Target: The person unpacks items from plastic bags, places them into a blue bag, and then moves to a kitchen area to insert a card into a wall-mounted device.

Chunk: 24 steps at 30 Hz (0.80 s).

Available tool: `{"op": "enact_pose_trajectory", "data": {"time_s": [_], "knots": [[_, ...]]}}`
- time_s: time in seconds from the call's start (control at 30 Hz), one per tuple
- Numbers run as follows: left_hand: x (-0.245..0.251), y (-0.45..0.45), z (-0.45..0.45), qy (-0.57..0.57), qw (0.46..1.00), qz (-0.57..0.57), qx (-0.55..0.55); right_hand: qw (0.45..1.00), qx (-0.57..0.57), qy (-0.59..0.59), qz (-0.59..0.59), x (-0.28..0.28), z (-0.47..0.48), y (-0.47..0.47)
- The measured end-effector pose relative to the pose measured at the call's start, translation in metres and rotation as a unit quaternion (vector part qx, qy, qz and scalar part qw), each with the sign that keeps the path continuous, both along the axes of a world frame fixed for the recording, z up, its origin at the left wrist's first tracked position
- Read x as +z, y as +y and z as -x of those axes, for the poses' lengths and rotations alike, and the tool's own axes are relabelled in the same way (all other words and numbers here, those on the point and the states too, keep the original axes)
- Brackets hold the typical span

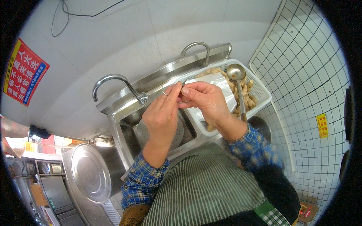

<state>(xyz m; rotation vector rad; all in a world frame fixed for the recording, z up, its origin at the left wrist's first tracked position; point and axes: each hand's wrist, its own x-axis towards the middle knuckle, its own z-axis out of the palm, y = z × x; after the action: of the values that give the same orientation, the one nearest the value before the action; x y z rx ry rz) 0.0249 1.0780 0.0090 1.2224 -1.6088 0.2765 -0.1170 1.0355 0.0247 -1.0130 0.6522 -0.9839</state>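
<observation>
My left hand (162, 115) and my right hand (208, 97) meet at the fingertips above the sink. A small, thin dark object (184, 82) sticks up between them, pinched by my right thumb and fingers; its kind is unclear. My left fingertips rest against it or very close, and partly hide it. A thin metal ring (164, 93) shows at a left finger. Below my left hand, a perforated metal strainer (178, 131) lies in the stainless steel sink basin (127, 132). Behind my right hand is a white plastic basket (264, 96) of ginger root (249, 99).
A metal ladle (236, 72) and a white plastic bag (230, 99) lie on the ginger. Two curved faucets (113, 76) (208, 52) rise behind the sink. A large lidded metal pot (90, 173) stands left. Wire mesh (305, 79) covers the right wall.
</observation>
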Motion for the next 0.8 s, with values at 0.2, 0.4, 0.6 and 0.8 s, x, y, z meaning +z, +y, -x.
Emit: {"op": "enact_pose_trajectory", "data": {"time_s": [0.2, 0.4, 0.6, 0.8], "knots": [[-0.0034, -0.0019, -0.0041, -0.004, 1.000, 0.009, 0.009, 1.000, 0.000, -0.004, 0.005, -0.0018, -0.0025, -0.0011], [-0.0060, -0.0021, -0.0068, -0.006, 1.000, 0.007, 0.018, 1.000, 0.000, 0.000, 0.001, -0.0025, -0.0054, -0.0020], [-0.0061, -0.0029, -0.0088, -0.009, 1.000, 0.006, 0.015, 1.000, 0.005, -0.001, 0.000, -0.0002, -0.0062, -0.0027], [-0.0039, -0.0042, -0.0089, -0.013, 1.000, 0.019, 0.013, 1.000, 0.010, -0.001, -0.003, 0.0008, -0.0058, -0.0025]]}}
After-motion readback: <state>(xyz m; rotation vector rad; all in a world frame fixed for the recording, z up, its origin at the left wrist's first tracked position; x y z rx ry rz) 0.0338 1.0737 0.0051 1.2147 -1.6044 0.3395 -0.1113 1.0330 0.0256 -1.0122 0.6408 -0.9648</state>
